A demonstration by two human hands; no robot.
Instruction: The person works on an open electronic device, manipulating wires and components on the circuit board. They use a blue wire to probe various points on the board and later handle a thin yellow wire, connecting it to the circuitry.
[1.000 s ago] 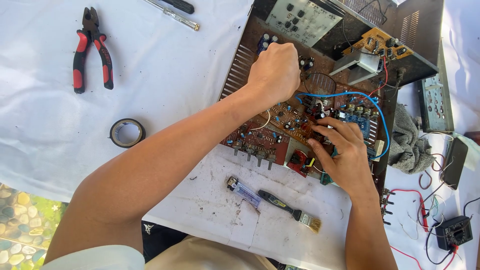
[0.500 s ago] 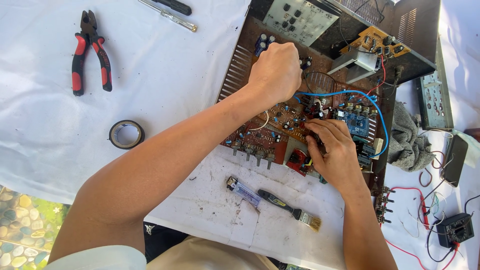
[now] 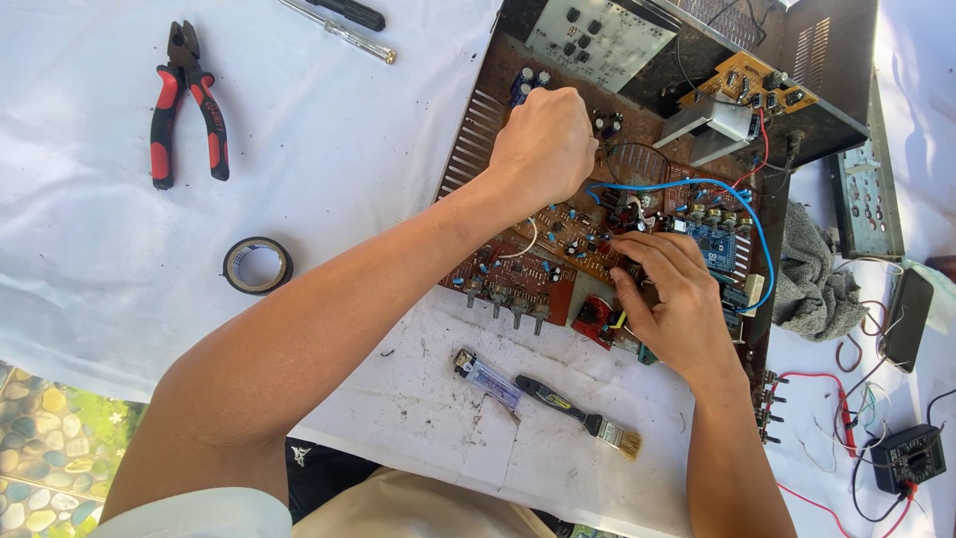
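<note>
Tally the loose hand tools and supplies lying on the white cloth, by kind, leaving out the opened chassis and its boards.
Pliers, red and black handles: 1
Screwdrivers: 2
Roll of black tape: 1
Lighter: 1
Small brush: 1
Total: 6

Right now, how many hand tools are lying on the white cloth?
3: red-handled pliers top left, a screwdriver at the top edge, a small brush near the bottom. Arms may hide others.
</note>
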